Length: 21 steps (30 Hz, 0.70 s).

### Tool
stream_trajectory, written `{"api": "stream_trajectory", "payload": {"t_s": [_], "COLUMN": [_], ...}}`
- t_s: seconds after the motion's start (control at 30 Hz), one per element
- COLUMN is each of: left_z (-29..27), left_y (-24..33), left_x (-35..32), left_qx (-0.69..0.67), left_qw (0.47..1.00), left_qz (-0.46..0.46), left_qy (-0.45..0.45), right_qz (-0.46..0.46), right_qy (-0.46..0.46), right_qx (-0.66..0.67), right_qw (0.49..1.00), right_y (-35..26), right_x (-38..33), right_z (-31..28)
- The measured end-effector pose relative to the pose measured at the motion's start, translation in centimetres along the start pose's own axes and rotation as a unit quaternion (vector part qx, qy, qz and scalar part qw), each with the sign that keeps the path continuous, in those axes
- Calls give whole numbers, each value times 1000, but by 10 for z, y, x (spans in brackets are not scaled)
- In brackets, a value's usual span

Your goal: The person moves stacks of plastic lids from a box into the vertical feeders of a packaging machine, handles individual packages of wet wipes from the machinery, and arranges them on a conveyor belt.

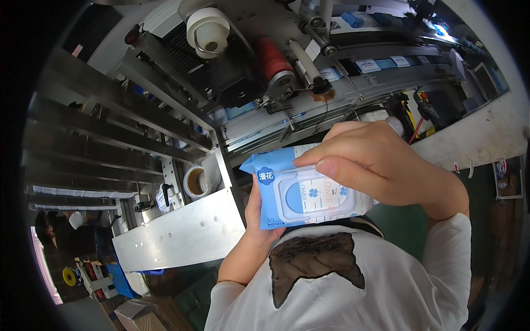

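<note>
A soft blue and white pack of wet wipes is held close in front of my chest, its printed face up. A clear plastic lid is set into that face and looks closed. My left hand wraps the pack's left side from below, with most of its fingers hidden behind it. From the right, my right hand grips the upper right part. Its thumb lies on the face near the lid, and the other fingers curl over the top edge.
Ahead stands a machine with a red roller, a white spool and a conveyor carrying several flat packs. A bare metal plate and a tape roll are at left, below metal bars. Cardboard boxes stand lower left.
</note>
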<state>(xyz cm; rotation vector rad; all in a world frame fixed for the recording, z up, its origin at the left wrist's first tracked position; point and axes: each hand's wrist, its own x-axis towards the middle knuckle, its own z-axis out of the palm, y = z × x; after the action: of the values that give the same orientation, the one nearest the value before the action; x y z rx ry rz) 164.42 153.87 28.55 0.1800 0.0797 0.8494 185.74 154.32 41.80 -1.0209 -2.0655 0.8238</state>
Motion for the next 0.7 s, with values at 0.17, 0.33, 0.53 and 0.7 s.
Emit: {"api": "stream_trajectory", "payload": {"t_s": [0.17,0.33,0.53,0.7], "left_z": [3,9,12,12], "left_y": [3,4,5,11], "left_x": [-4,-4,-5,-8], "left_qx": [55,10,-7,11], "left_qw": [998,999,1000,1000], "left_qz": [6,9,21,21], "left_qy": [22,30,-5,5], "right_qz": [-48,-81,-71,-91], "right_qy": [11,8,-21,-18], "right_qx": [-17,-51,-74,-77], "right_qw": [999,995,994,993], "right_y": [1,-2,-9,-11], "right_x": [1,4,4,6], "right_z": [6,8,10,12]}}
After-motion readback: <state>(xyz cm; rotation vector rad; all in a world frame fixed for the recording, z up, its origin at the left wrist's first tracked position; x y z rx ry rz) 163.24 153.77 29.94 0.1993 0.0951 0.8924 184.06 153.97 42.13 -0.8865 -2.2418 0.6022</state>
